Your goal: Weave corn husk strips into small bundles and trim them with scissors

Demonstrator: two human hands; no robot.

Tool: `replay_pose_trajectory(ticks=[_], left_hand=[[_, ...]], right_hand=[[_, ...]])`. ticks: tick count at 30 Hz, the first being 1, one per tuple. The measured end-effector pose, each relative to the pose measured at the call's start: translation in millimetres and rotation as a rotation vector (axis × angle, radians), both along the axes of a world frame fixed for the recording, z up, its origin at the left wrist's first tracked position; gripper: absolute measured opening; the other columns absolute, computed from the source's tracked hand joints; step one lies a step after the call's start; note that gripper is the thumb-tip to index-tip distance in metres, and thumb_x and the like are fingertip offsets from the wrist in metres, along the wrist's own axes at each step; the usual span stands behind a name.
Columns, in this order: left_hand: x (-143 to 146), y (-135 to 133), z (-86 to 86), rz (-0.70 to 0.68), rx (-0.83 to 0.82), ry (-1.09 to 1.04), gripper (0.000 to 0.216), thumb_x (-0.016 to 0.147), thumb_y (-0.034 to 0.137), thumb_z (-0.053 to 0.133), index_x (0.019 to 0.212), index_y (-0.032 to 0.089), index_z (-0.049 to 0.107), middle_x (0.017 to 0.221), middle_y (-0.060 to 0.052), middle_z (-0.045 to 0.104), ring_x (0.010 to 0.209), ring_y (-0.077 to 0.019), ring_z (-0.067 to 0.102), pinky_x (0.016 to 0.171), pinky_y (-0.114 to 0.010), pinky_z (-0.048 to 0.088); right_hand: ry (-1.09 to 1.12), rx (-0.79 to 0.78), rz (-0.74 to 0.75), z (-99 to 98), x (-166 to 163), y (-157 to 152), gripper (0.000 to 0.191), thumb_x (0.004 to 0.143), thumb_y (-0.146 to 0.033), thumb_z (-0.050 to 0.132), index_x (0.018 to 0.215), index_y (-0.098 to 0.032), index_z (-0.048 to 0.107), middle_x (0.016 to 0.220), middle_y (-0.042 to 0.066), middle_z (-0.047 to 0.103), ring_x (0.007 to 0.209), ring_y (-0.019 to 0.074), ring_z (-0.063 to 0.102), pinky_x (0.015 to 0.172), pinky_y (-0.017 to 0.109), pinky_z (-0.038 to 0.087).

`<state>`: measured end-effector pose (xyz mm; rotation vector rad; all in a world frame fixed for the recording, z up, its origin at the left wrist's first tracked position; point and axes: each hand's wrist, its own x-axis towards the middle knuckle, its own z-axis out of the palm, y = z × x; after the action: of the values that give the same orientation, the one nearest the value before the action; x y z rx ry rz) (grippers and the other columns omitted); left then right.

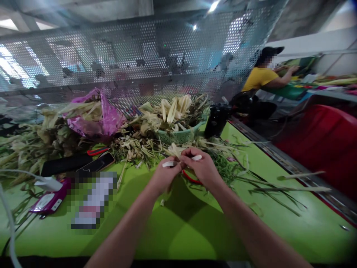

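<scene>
My left hand (166, 173) and my right hand (201, 165) meet above the middle of the green table. Their fingertips pinch a pale, dry corn husk (175, 149) between them, its upper part pointing away from me. A white strip, perhaps tape, shows at the thumb of each hand. Partly hidden under my right hand lies a red curved handle (192, 179), perhaps of scissors. Green shredded strands (224, 169) lie just to the right. Behind my hands stands a green basket (180, 137) heaped with dried husks.
A pink plastic bag (107, 119) of husks stands at the back left. Phones, one a dark phone (96, 165), and a purple power strip (50, 199) lie left. A black cylinder (216, 120) stands right of the basket. Long stalks (290, 188) reach the right edge. A person in yellow (260, 78) works beyond.
</scene>
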<state>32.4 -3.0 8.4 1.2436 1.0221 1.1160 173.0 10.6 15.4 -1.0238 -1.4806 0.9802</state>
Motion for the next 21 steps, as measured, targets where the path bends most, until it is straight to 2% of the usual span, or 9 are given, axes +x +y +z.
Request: replay_pose_trajectory(ticks=[3, 6, 9, 15, 18, 21], left_hand=[[-4.5, 1.0, -2.1, 0.026, -0.012, -0.088, 0.025, 0.071, 0.039, 0.069, 0.077, 0.015, 0.062, 0.066, 0.001, 0.055, 0.061, -0.0096, 0.044, 0.058, -0.022, 0.033], [-8.5, 1.4, -1.8, 0.031, -0.029, -0.139, 0.025, 0.073, 0.040, 0.067, 0.078, 0.016, 0.062, 0.070, 0.001, 0.058, 0.064, -0.0099, 0.048, 0.062, -0.022, 0.037], [-9.4, 0.9, -0.2, 0.004, -0.041, -0.159, 0.024, 0.077, 0.040, 0.064, 0.080, 0.016, 0.064, 0.077, -0.001, 0.062, 0.071, -0.0116, 0.052, 0.070, -0.023, 0.040], [-7.0, 1.1, -0.2, -0.070, 0.010, -0.142, 0.026, 0.078, 0.035, 0.063, 0.098, 0.020, 0.068, 0.094, -0.004, 0.066, 0.087, -0.0166, 0.056, 0.083, -0.028, 0.042], [-7.7, 2.6, -2.1, -0.018, 0.024, -0.155, 0.027, 0.078, 0.036, 0.062, 0.100, 0.021, 0.067, 0.094, -0.005, 0.066, 0.086, -0.0171, 0.056, 0.081, -0.028, 0.043], [-10.1, 3.8, -1.9, 0.044, 0.037, -0.147, 0.025, 0.079, 0.037, 0.061, 0.094, 0.019, 0.065, 0.085, -0.004, 0.064, 0.077, -0.0148, 0.055, 0.073, -0.026, 0.044]], right_hand=[[0.116, -0.095, 0.014, 3.1, 6.6, 2.6, 0.021, 0.072, -0.037, 0.069, 0.082, -0.019, 0.064, 0.074, 0.000, 0.061, 0.067, 0.0140, 0.053, 0.064, 0.027, 0.042], [0.149, -0.145, 0.028, 3.8, 10.6, 3.1, 0.025, 0.072, -0.042, 0.069, 0.079, -0.019, 0.065, 0.074, 0.000, 0.063, 0.066, 0.0146, 0.055, 0.066, 0.028, 0.044], [0.126, -0.145, 0.004, 1.5, 10.3, 3.3, 0.025, 0.071, -0.043, 0.070, 0.075, -0.018, 0.065, 0.071, 0.000, 0.064, 0.065, 0.0147, 0.055, 0.067, 0.029, 0.044], [0.096, -0.121, -0.048, -5.7, 7.0, 5.7, 0.025, 0.072, -0.043, 0.068, 0.075, -0.019, 0.062, 0.071, 0.000, 0.063, 0.064, 0.0145, 0.054, 0.065, 0.028, 0.044], [0.088, -0.139, -0.007, -4.7, 6.5, 5.3, 0.029, 0.074, -0.047, 0.065, 0.078, -0.019, 0.061, 0.074, 0.001, 0.063, 0.067, 0.0157, 0.056, 0.066, 0.029, 0.045], [0.035, -0.188, 0.065, -1.1, 6.0, 2.8, 0.032, 0.075, -0.050, 0.064, 0.075, -0.019, 0.059, 0.069, 0.000, 0.060, 0.062, 0.0142, 0.053, 0.060, 0.027, 0.041]])
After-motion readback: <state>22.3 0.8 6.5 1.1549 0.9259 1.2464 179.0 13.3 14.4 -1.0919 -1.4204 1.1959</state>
